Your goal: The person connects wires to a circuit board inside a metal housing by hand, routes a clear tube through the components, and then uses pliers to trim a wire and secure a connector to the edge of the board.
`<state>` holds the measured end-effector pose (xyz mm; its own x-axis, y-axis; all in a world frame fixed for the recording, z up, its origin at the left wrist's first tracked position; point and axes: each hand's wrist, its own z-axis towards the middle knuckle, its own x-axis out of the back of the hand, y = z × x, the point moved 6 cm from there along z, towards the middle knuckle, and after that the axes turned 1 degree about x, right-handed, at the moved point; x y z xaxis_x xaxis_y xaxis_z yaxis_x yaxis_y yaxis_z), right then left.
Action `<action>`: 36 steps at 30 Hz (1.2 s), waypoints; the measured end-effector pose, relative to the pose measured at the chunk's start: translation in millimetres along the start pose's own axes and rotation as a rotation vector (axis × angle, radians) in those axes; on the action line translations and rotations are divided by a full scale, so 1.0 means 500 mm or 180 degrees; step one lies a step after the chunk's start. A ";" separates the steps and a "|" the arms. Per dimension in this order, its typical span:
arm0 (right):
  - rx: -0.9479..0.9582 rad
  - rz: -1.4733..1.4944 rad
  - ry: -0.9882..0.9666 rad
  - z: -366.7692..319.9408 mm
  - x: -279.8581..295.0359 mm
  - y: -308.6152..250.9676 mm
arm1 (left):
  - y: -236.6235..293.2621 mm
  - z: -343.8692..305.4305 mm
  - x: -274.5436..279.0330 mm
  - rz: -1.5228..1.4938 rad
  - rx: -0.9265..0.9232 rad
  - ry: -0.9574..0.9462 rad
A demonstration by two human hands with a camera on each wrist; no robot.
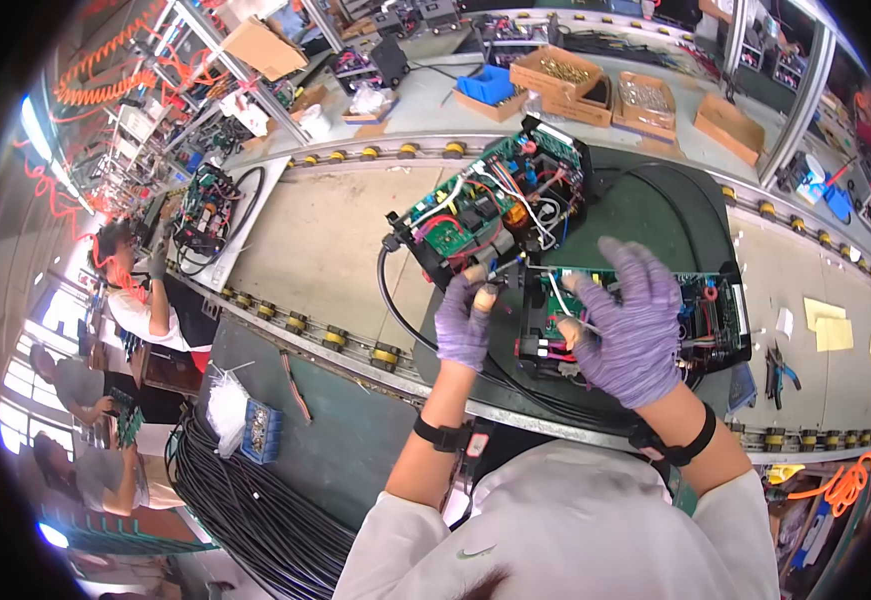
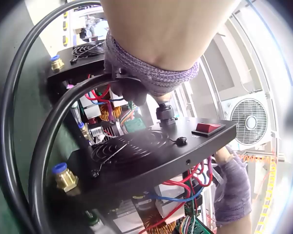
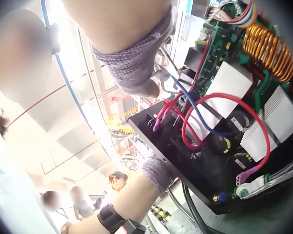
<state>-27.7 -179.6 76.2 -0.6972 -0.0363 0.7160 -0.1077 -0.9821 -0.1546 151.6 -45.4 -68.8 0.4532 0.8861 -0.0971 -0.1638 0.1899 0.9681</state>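
Two electronics units with green boards lie on a dark mat, one angled and one nearer the person. My gloved left hand is at the nearer unit's left end. The left wrist view shows this hand curled round a thick black cable beside a black gland on the fan panel. Over the nearer unit my right hand has its fingers spread, fingertips low among the wires. From the right wrist, that hand is near red and blue wires; fingertip contact is unclear.
Pliers and yellow paper lie to the right. Roller rails edge the bench. Cardboard boxes and a blue bin stand behind. Coiled black cables lie at lower left; other people work further left.
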 end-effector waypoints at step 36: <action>0.0355 0.1021 -0.0778 0.031 -0.059 0.037 | 0.001 0.018 -0.004 0.0688 -0.0330 -0.0463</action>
<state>1.9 -199.2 62.5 -0.4927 -0.3733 0.7861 0.1743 -0.9274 -0.3311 158.6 -51.0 -66.2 0.5179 0.8421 0.1505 -0.3557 0.0520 0.9332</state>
